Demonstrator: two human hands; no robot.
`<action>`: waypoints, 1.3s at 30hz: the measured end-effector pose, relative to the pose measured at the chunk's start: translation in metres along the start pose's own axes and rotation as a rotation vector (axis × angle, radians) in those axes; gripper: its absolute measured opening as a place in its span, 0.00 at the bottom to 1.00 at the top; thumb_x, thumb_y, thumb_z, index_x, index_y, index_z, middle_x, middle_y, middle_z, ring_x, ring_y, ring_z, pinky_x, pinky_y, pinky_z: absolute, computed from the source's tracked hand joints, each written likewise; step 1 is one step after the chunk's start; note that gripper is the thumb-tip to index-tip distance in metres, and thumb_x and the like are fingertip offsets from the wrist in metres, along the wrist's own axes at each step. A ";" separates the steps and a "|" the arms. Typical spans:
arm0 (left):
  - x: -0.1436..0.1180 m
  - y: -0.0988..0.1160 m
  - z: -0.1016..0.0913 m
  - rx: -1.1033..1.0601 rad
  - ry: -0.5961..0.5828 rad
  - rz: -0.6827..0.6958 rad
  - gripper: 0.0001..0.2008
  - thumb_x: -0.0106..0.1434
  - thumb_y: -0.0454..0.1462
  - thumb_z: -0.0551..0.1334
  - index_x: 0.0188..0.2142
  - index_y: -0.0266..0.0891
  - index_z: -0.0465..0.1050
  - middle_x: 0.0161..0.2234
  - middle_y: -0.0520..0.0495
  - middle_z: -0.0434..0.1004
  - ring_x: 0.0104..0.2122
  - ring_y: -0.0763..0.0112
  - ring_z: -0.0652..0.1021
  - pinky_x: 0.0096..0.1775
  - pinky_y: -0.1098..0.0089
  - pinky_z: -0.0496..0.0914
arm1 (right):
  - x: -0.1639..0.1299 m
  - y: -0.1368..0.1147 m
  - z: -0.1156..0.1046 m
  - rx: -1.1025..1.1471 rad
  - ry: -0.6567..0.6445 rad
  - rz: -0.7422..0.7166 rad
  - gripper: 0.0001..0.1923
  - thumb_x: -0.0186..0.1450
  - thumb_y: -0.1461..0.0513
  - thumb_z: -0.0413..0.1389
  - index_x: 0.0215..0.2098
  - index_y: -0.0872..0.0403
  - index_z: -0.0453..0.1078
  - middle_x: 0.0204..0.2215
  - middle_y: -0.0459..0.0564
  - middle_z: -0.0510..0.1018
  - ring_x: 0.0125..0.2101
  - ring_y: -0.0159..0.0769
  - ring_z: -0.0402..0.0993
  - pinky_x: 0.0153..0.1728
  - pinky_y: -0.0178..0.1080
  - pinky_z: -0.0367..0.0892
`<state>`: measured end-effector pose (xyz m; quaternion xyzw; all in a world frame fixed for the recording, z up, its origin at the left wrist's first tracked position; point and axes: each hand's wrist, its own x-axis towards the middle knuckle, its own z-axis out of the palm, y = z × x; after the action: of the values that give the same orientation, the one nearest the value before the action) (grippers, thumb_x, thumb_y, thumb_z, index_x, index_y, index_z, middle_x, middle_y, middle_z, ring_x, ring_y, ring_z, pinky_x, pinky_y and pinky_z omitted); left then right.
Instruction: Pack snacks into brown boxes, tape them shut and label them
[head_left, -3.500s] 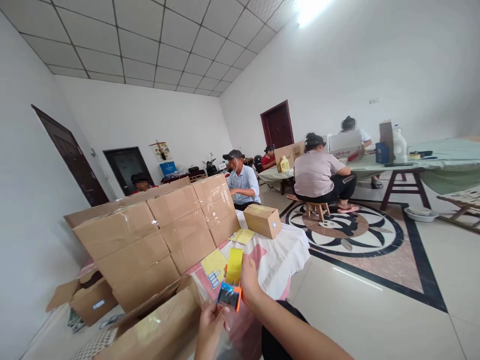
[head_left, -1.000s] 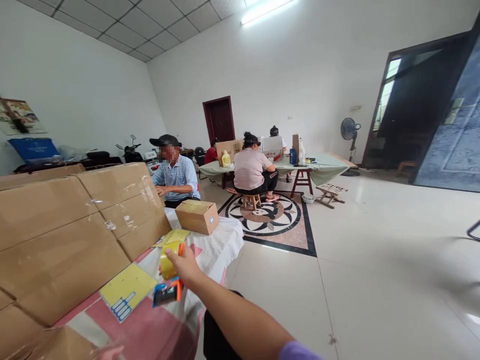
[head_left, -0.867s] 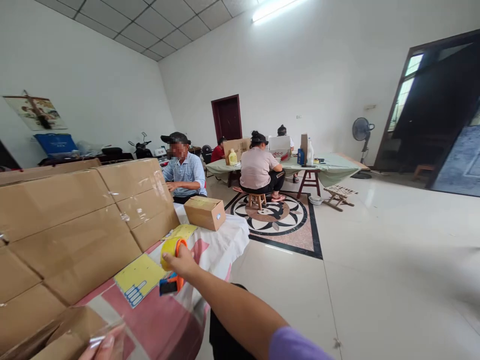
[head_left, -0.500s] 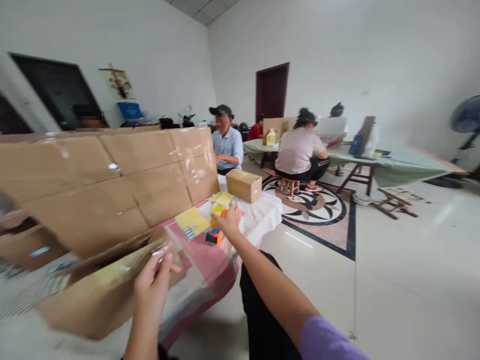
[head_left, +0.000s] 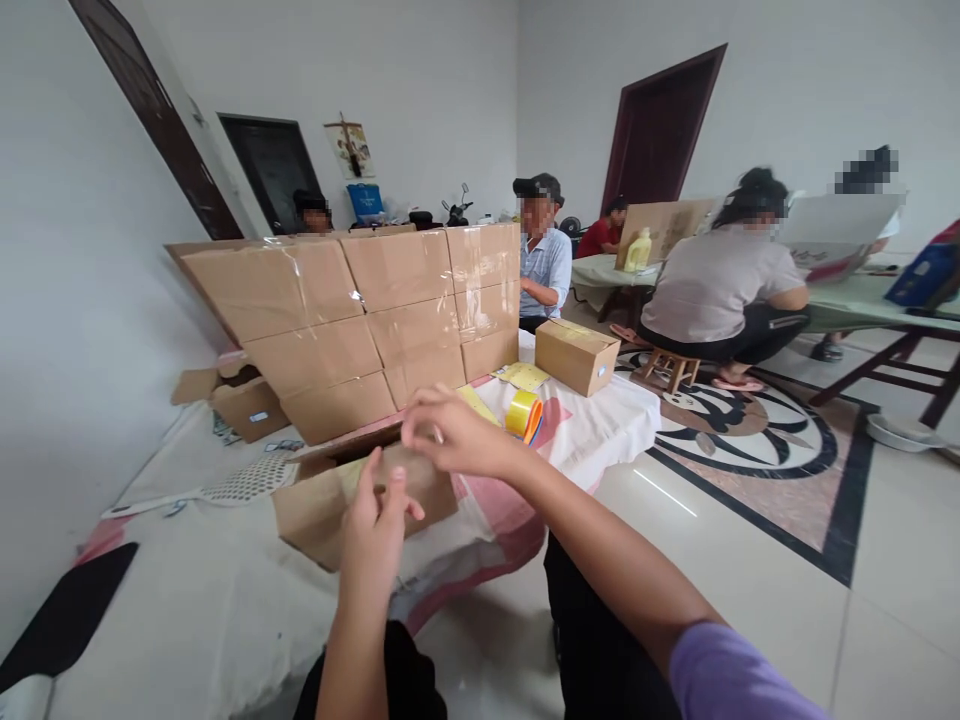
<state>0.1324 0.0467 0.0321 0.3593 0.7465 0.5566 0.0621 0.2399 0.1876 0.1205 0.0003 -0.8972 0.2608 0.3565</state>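
A small cardboard box with its top open lies on the cloth-covered table in front of me. My left hand is raised at its near right side, thumb and fingers apart, with nothing clearly seen between them. Just above and to the right, my right hand reaches over the box with curled fingers. Whatever it pinches, if anything, is too small to make out. Beyond my right wrist stands a yellow roll of tape with orange and blue parts beside it.
Taped cardboard boxes form a stacked wall behind the open box. A closed carton stands at the table's far right. To the left lie a fly swatter and another opened box. Several people sit beyond, one on a wooden stool.
My right hand has left the yellow tape roll and come back beside my left hand over the open box. The view has turned left. The shiny piece in my left fingers no longer shows.
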 end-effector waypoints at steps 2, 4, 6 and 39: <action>0.012 0.004 -0.017 0.172 0.075 -0.039 0.32 0.67 0.55 0.54 0.65 0.42 0.63 0.23 0.51 0.75 0.25 0.64 0.76 0.32 0.65 0.71 | 0.012 0.005 -0.016 0.114 0.058 0.050 0.07 0.63 0.68 0.57 0.28 0.54 0.74 0.33 0.46 0.77 0.39 0.35 0.71 0.47 0.41 0.64; 0.030 0.008 -0.030 0.419 0.139 0.038 0.30 0.66 0.52 0.58 0.64 0.45 0.65 0.38 0.42 0.81 0.38 0.55 0.79 0.42 0.57 0.72 | 0.023 0.009 -0.030 0.276 0.077 0.122 0.06 0.63 0.65 0.57 0.28 0.54 0.74 0.29 0.43 0.76 0.34 0.32 0.70 0.42 0.38 0.65; 0.049 0.008 -0.034 0.680 0.113 0.178 0.28 0.66 0.47 0.60 0.64 0.47 0.65 0.58 0.36 0.73 0.55 0.44 0.72 0.52 0.47 0.66 | 0.030 0.014 -0.035 0.462 0.055 0.200 0.06 0.63 0.62 0.57 0.29 0.55 0.73 0.25 0.41 0.74 0.28 0.28 0.68 0.36 0.34 0.64; 0.028 -0.027 -0.013 1.107 -0.250 0.370 0.28 0.67 0.48 0.62 0.65 0.57 0.63 0.69 0.37 0.56 0.68 0.47 0.59 0.59 0.36 0.58 | 0.022 0.084 0.064 -0.055 -0.232 0.359 0.11 0.59 0.66 0.60 0.42 0.57 0.71 0.39 0.52 0.76 0.42 0.38 0.71 0.42 0.37 0.62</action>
<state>0.0930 0.0504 0.0216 0.5252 0.8376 0.0399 -0.1450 0.1665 0.2339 0.0564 -0.1392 -0.9247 0.2937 0.1984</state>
